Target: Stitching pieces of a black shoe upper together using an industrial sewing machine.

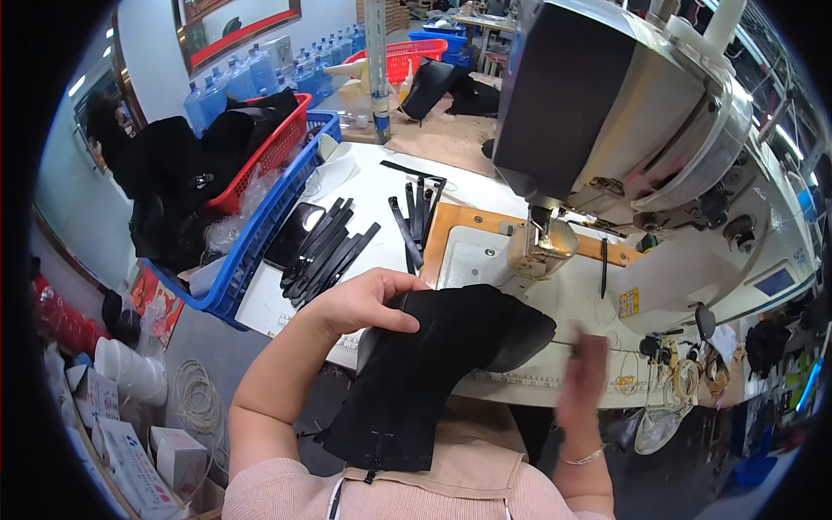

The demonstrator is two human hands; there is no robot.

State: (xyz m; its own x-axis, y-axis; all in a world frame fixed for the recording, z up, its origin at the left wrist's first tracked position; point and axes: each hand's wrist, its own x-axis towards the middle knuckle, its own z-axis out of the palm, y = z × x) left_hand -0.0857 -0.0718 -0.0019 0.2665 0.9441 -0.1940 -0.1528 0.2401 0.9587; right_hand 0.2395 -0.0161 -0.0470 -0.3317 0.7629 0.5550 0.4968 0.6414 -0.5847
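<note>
A black boot upper (425,364), soft-shafted with smoother dark panels at its far end, hangs over the table's front edge and across my lap. My left hand (373,302) is closed on its upper left part, thumb on top and the other fingers hidden behind. My right hand (582,373), smeared by motion, is apart from the upper, off its right end. Just beyond the upper stands the metal post (544,250) of a large sewing machine (598,104), under the needle area. A small pull dangles from the upper's near end.
Black strips (334,251) and a dark phone (296,227) lie on the white tabletop at left. Beside them, a blue crate (247,282) and red basket (282,143) hold black pieces. Tools and tape rolls (685,379) hang at the right edge. Boxes (130,459) stand lower left.
</note>
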